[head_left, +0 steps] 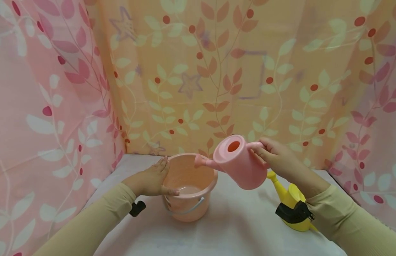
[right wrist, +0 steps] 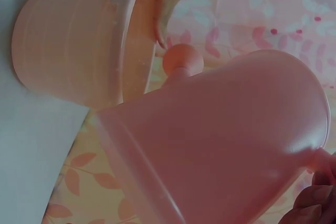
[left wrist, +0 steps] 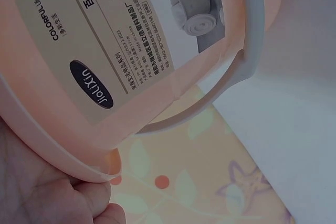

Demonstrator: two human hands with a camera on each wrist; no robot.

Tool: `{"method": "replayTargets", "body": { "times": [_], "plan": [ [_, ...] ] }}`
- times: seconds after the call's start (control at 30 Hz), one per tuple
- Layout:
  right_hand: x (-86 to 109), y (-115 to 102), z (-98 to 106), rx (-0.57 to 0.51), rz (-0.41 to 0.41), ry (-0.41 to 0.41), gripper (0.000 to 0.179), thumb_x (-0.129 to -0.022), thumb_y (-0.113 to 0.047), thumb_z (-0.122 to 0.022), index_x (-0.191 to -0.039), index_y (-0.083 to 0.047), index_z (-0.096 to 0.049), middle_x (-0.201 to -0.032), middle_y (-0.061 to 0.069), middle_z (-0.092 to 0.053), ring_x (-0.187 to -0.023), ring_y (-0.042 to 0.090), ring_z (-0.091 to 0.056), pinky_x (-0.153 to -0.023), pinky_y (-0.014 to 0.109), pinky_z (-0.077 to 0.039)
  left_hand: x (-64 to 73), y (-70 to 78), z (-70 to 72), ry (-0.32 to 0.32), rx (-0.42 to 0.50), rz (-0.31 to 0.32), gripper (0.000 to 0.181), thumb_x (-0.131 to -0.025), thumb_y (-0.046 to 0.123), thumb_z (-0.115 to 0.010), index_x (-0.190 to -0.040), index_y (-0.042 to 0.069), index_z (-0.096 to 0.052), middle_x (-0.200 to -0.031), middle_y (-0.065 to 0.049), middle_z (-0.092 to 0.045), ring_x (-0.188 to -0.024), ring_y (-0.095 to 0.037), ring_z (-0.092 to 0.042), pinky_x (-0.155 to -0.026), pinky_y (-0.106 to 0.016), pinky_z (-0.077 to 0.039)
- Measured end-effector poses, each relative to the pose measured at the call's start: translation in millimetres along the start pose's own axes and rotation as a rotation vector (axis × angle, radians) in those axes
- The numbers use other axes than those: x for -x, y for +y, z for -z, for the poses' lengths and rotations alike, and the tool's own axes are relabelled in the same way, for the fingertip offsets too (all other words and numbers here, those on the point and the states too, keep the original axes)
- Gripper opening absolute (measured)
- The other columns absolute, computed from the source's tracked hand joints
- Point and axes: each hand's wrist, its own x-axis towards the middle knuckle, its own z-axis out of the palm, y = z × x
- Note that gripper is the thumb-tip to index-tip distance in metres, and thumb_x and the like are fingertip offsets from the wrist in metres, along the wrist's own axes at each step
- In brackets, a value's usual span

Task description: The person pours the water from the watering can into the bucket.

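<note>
Pink can [head_left: 244, 170] raised, tilted left; round hole [head_left: 233, 146] in top, handle [head_left: 255, 145] at right, spout [head_left: 201, 161] pointing left to mouth of peach bucket [head_left: 191, 202]; bucket upright, open, left of can; printed label [left wrist: 113, 51] on side, pale bail [head_left: 198, 204] hanging down near side

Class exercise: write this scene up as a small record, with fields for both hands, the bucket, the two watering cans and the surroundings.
Left hand: rests on the rim of the bucket
Right hand: grips the handle of the pink watering can
Bucket: peach, upright on the table
Pink watering can: raised off the table, tilted, spout toward the bucket
Yellow watering can: on the table, partly hidden by the right wrist's gear
Water: no stream visible
Backdrop: leaf-patterned cloth
</note>
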Motion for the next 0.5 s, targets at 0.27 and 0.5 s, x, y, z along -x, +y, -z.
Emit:
{"method": "replayTargets", "body": {
  "times": [0.27,0.5],
  "plan": [
    [-0.6,-2.3,-4.2,0.003,-0.002,-0.010,0.034,-0.091,-0.041,-0.052,-0.090,-0.007,-0.053,-0.090,0.011,-0.054,-0.093,0.029,-0.052,-0.067,0.039,-0.054,0.9,-0.5,0.1,0.007,0.002,-0.003,0.118,-0.071,0.078,-0.046,-0.142,-0.009,-0.013,-0.149,-0.027,-0.003,-0.138,-0.035,-0.005,-0.109,-0.048,-0.015],
    [-0.1,-4.8,-5.0,0.034,-0.011,-0.013,0.035,-0.090,-0.043,-0.051,-0.090,-0.008,-0.053,-0.087,0.010,-0.054,-0.091,0.028,-0.052,-0.065,0.036,-0.053,1.2,0.7,1.4,0.010,0.000,-0.009,0.117,-0.072,0.077,-0.047,-0.142,-0.010,-0.013,-0.148,-0.027,-0.003,-0.138,-0.036,-0.006,-0.109,-0.048,-0.016]
  ]
}}
